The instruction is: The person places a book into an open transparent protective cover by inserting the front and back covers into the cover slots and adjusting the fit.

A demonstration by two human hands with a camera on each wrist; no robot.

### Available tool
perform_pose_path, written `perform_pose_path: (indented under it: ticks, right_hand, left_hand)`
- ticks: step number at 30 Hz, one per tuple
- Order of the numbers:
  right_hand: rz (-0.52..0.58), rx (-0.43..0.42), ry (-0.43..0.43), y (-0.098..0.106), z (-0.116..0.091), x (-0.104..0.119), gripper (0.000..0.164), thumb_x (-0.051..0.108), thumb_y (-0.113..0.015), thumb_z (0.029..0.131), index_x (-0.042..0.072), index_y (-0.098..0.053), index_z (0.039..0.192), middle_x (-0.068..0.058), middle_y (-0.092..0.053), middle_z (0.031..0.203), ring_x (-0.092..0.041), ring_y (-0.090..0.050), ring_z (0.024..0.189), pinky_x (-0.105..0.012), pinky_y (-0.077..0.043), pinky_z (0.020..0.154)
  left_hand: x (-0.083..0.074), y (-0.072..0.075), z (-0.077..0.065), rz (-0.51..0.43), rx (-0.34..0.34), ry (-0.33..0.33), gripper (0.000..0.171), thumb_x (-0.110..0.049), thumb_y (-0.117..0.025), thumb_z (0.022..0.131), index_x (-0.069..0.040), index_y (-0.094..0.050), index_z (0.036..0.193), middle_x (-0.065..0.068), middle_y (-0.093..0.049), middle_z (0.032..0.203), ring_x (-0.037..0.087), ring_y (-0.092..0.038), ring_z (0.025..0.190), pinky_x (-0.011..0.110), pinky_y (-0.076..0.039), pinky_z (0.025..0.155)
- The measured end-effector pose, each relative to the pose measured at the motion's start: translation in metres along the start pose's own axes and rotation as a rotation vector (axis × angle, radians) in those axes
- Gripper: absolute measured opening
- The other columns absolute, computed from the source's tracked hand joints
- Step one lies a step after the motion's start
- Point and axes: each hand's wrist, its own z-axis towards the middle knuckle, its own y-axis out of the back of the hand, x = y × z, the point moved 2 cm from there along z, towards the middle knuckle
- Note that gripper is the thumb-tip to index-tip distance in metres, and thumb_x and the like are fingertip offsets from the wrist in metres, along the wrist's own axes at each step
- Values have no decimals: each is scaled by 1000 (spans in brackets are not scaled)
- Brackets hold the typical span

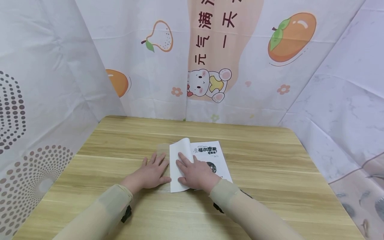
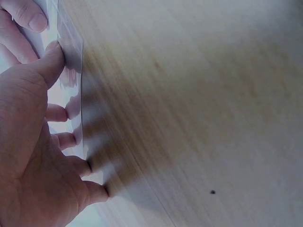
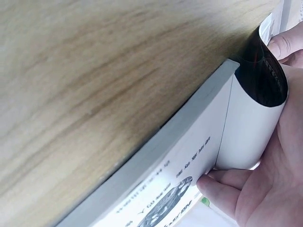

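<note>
A book lies opened on the wooden table, its title page [image 1: 221, 160] with dark Chinese lettering facing up. The front cover [image 1: 180, 146] is folded over to the left, white inside, bulging near the spine. My right hand [image 1: 196, 171] rests spread across this cover, fingers pointing away from me. In the right wrist view the cover's dark outer side [image 3: 260, 78] shows inside the curl. Left of the cover, my left hand [image 1: 153, 173] presses with spread fingers on a clear plastic sheet [image 1: 163, 147]. Its thumb reaches the cover's left edge. The sheet's edge [image 2: 75, 42] runs just beyond the fingertips.
The wooden table [image 1: 270, 160] extends around the book on all sides. White printed curtains [image 1: 252, 83] hang behind it and at both sides. Dark straps [image 1: 127, 214] show under both wrists.
</note>
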Motion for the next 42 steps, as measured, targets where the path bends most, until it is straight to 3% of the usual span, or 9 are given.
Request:
perform_pose_path:
  ticks: [21,30,42]
  right_hand:
    - [-13,-48,3,-4,2,1,67,59,-39,97,24,-25,152,4,-6,162,-42,-43,126,-44,-56,75]
    - [77,-27,15,-2,1,-3,67,59,-39,97,25,-24,153,5,-5,162,-44,-42,127,-45,-56,72]
    - [230,-2,79,7,0,-11,69,61,-43,96,25,-26,152,4,-5,162,-50,-37,127,-49,-53,85]
  left_hand:
    - [0,2,0,7,6,2,72,-55,-53,94,-8,-34,145,24,-19,155,53,-15,136,76,-22,99]
    - [-2,5,0,4,21,5,72,-55,-53,94,-8,-34,146,23,-20,155,53,-15,136,76,-22,99]
    - [-2,4,0,18,20,10,72,-57,-51,94,-10,-35,146,23,-20,155,53,-15,136,75,-23,100]
